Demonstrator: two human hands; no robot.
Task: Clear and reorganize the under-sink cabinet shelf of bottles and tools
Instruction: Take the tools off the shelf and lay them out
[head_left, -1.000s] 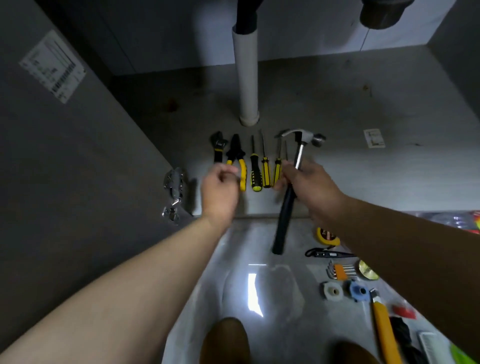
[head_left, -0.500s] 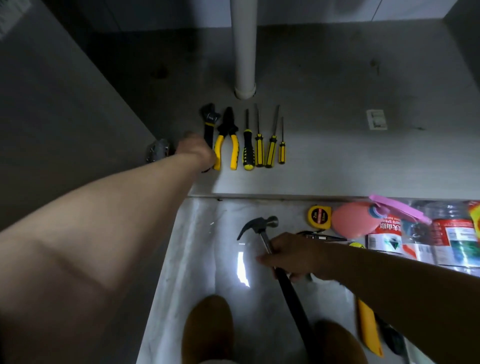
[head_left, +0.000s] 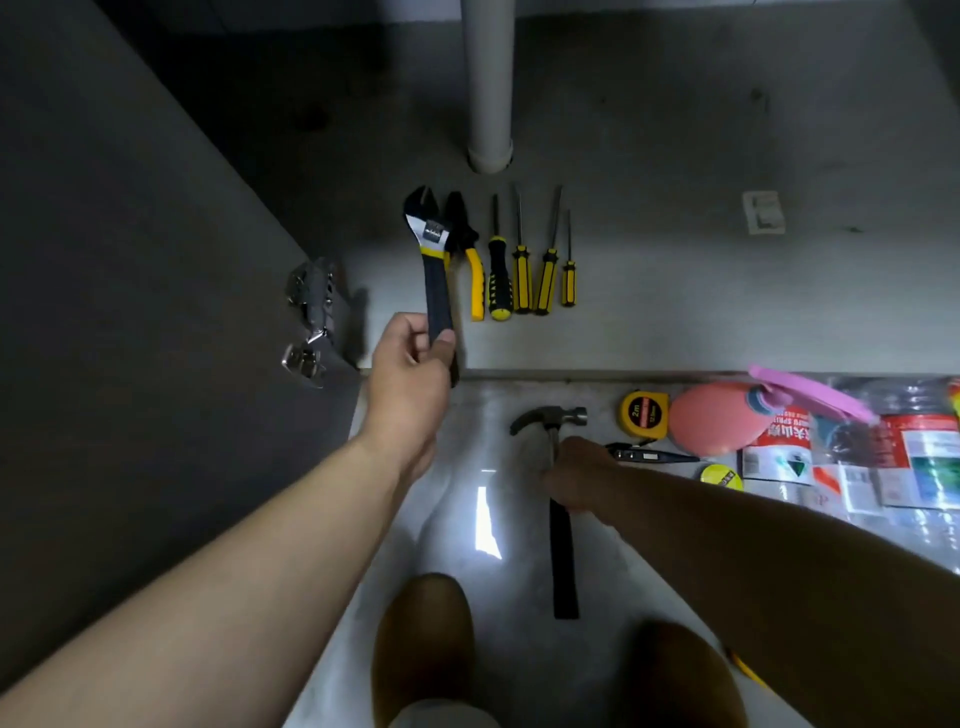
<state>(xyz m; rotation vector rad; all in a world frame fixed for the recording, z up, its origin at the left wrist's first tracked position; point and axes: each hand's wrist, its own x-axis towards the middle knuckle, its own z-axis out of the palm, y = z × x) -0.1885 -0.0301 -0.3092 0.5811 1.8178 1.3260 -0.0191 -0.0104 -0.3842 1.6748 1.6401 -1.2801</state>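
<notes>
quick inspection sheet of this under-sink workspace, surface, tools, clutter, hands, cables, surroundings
surface: grey cabinet shelf, stained near the back; glossy floor in front with a light glare.
job's things: pliers and four screwdrivers lined up on the shelf; adjustable wrench lifted; hammer on the floor.
clutter: tape measure, pink round item, labelled plastic bottles, yellow tape roll and a dark pen-like tool on the floor at right.
grippers: left hand holds the wrench handle; right hand grips the hammer.
cables: nothing seen.
surroundings: white drain pipe, metal door hinge, small white sticker.
</notes>
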